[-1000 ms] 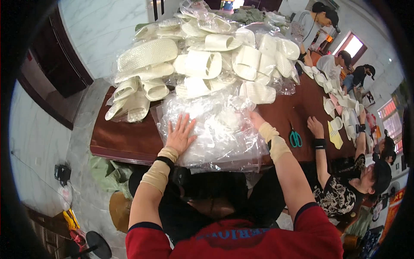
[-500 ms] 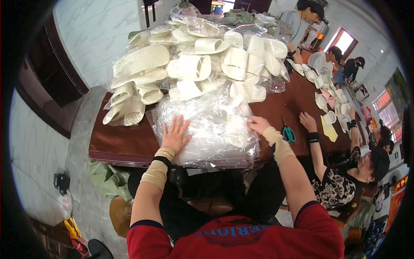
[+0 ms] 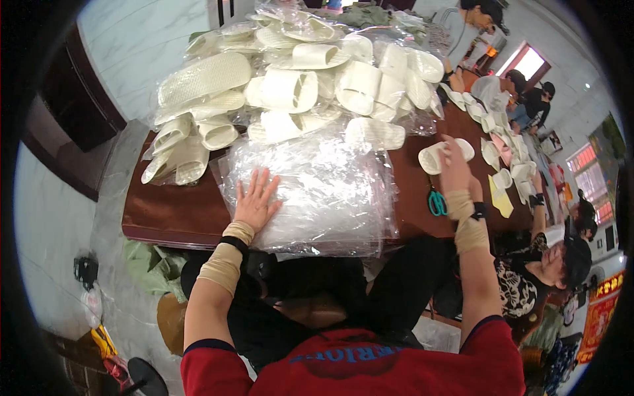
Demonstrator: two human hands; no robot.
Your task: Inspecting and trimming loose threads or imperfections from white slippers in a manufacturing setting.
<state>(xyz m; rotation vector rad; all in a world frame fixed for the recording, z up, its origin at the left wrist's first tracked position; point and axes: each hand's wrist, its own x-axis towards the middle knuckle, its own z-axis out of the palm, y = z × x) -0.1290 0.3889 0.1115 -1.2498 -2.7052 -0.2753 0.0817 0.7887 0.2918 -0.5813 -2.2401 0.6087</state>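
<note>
My left hand [image 3: 256, 203] lies flat with its fingers spread on a stack of clear plastic bags [image 3: 317, 204] near the table's front edge. To the right, my right hand [image 3: 454, 168] is slightly blurred, its fingers across the middle of a cream slipper [image 3: 432, 159] that shows on both sides of them. The hand seems closed on it, though part of the grip is hidden. Just below the slipper lie teal-handled scissors [image 3: 436, 203]. Beyond the bags rises a heap of cream slippers [image 3: 284, 90], many in clear plastic.
The table [image 3: 191, 214] has a brown cover. A co-worker [image 3: 551, 264] sits at the right, an arm partly hidden behind mine. Loose slippers [image 3: 500, 178] and a yellow piece [image 3: 500, 200] lie before them. Other people stand or sit farther back. Green sacking [image 3: 153, 267] lies below left.
My right hand has left the bags' right edge and moved right, where a slipper now shows at its fingers. The slipper shape under the plastic is gone. My left hand stays on the bags.
</note>
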